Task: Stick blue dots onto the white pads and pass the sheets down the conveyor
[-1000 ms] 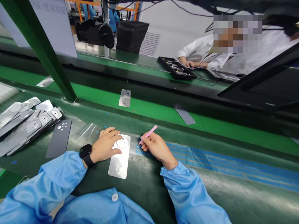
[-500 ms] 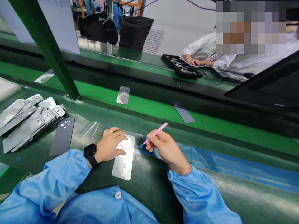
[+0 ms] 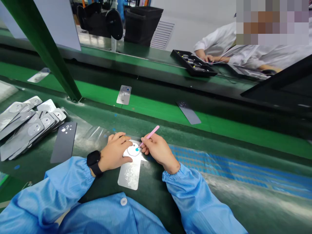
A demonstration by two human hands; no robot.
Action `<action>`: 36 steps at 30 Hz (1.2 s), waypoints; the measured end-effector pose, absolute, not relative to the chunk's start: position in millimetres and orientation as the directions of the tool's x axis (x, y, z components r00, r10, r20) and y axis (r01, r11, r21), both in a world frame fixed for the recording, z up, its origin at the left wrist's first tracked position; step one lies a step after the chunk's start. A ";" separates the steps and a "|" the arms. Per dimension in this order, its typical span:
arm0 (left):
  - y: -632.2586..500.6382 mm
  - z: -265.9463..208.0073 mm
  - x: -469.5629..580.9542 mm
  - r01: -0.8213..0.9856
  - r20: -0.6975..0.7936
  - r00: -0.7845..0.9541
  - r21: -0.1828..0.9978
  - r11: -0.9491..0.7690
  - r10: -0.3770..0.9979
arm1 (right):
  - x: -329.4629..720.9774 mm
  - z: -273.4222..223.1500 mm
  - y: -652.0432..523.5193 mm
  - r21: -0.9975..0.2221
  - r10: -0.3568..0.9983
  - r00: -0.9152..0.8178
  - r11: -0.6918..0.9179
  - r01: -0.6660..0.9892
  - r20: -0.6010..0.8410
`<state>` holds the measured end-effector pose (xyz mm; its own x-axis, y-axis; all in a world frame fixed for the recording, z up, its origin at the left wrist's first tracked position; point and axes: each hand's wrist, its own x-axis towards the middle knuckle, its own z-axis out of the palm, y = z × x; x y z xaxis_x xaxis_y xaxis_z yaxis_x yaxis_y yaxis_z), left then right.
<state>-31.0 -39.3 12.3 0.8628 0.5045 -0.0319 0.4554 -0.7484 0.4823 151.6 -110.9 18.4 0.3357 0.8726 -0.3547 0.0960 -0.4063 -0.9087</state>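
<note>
A silvery phone back panel (image 3: 129, 174) lies on the green bench in front of me, with a round camera area near its top. My left hand (image 3: 117, 150) rests on the panel's upper left, thumb and fingers spread apart. In my right hand (image 3: 157, 148) a pair of pink tweezers (image 3: 152, 132) is pinched, tips pointing down and left. A small blue round sticker (image 3: 136, 149) shows at the tweezer tips, over the camera area. Whether it touches the panel I cannot tell. Blue sheeting (image 3: 207, 165) with rows of dots stretches out right of my right hand.
Stacked silvery panels (image 3: 31, 126) lie at the left beside a dark grey panel (image 3: 63, 142). On the green belt beyond are a silver panel (image 3: 124, 95) and a grey one (image 3: 188, 113). A green post (image 3: 46, 48) rises at left. Across, a person's hands (image 3: 207, 58) work near a black tray (image 3: 192, 63).
My right hand has moved left with the tweezers, from the blue sheeting to the panel's camera area. A blue sticker now shows there. My left hand stays on the panel.
</note>
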 end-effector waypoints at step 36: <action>-43.5 15.7 -33.7 0.424 -0.013 0.892 0.372 -0.826 0.452 | 142.8 28.4 -111.9 -0.870 0.854 0.391 -0.446 0.209 -0.343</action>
<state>-33.7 -43.5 15.7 0.8919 0.4520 -0.0133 0.4240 -0.8258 0.3720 142.8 -111.9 28.4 0.3913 0.8539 -0.3430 0.2093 -0.4456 -0.8704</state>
